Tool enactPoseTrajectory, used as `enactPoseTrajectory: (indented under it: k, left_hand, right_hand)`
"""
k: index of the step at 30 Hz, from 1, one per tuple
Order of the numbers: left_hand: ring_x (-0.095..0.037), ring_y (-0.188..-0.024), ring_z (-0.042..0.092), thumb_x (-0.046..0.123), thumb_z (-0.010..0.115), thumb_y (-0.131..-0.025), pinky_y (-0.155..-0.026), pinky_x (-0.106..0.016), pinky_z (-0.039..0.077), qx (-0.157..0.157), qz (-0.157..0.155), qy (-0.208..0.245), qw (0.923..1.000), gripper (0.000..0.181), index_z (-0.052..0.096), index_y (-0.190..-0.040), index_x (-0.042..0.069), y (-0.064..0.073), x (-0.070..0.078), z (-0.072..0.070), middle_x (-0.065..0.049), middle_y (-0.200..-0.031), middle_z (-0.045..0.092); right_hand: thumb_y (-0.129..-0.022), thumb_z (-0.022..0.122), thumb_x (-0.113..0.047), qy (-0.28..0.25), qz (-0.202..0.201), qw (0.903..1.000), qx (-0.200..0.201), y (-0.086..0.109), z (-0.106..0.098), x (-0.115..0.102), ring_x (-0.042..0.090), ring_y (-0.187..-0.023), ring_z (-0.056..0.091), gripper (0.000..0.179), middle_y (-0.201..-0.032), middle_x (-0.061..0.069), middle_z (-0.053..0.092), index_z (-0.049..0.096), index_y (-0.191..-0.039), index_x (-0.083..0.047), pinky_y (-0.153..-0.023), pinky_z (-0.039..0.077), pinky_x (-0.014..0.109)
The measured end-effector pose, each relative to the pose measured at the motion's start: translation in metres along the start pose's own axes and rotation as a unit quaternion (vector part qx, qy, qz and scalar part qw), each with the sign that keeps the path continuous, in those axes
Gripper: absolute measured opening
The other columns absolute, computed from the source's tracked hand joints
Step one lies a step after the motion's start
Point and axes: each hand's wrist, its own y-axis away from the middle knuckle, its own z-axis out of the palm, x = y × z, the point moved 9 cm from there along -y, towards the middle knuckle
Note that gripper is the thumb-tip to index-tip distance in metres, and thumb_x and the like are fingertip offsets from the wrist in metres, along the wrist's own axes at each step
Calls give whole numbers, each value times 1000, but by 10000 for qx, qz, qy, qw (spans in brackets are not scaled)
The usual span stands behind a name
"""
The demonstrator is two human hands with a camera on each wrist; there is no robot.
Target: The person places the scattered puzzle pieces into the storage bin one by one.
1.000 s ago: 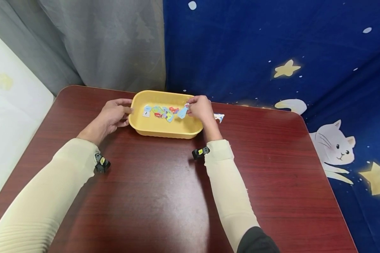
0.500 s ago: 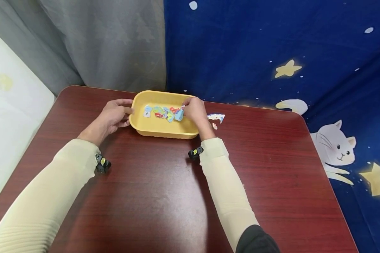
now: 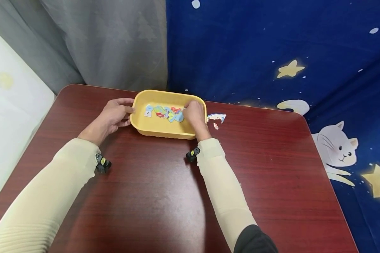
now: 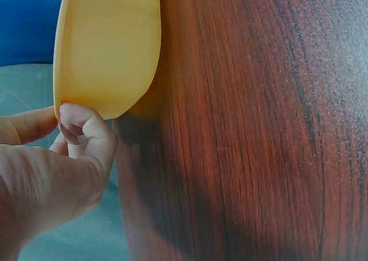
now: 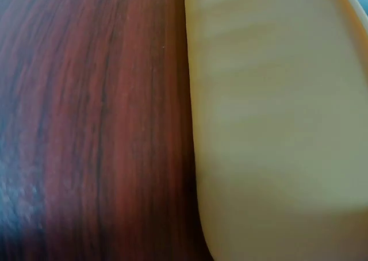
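Pinching the long yellow plastic tub (image 3: 150, 127) with my left hand (image 3: 114, 114), I'm likely sorting flat, bright, paper-like pieces (image 3: 171, 115) inside; my right hand (image 3: 194, 114), grip hidden, should pick gently next.

Right hand (image 3: 194, 111), upper centre, head view: fingertips hidden, hold unclear; small cutouts (image 3: 171, 116), upper centre: printed detail too small for me to read; yellow tray (image 5: 276, 129), right half, right-wrist view: cut by edges
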Motion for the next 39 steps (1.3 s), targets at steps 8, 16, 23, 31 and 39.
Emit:
enactPoseTrajectory:
  k: [8,16,23,31,39]
  left_hand:
    - [-10,-60,55,14,52,-98,-55,-22,52,-20,6,42,10000,48,42,-145,13,1,0,0,-4,-87,58]
    - [-10,-60,54,15,52,-98,-55,-22,52,-28,-33,23,10000,49,41,-146,13,1,-1,-1,-5,-88,57]
    - [-11,-60,55,16,53,-98,-56,-23,53,32,3,-98,9999,48,42,-145,13,0,1,0,-5,-89,58]
    - [-11,-59,53,14,53,-99,-54,-23,51,87,-2,-141,9999,47,43,-144,12,-1,3,2,-7,-92,56]
    - [-11,-60,54,14,53,-99,-54,-22,51,96,-6,-175,9998,47,43,-144,12,0,2,1,-7,-94,55]
  right_hand:
    - [-87,58,-6,7,187,9998,-14,-1,1,3,19,-80,50,17,-82,3,60,71,-76,-11,-75,44,30]
    - [-89,54,-8,-96,239,9997,-57,0,2,2,19,-78,52,21,-81,5,62,69,-75,-9,-74,45,31]
    - [-89,55,-11,-744,355,9965,95,-2,-6,5,20,-85,58,20,-93,7,69,74,-86,-7,-79,49,32]
    - [-95,54,-17,-1617,422,9859,121,2,-18,5,18,-83,67,24,-91,7,71,74,-102,-7,-67,50,22]
    - [-97,53,-15,-2702,541,9608,293,4,-40,12,16,-77,71,26,-96,12,72,69,-114,-4,-64,56,21]
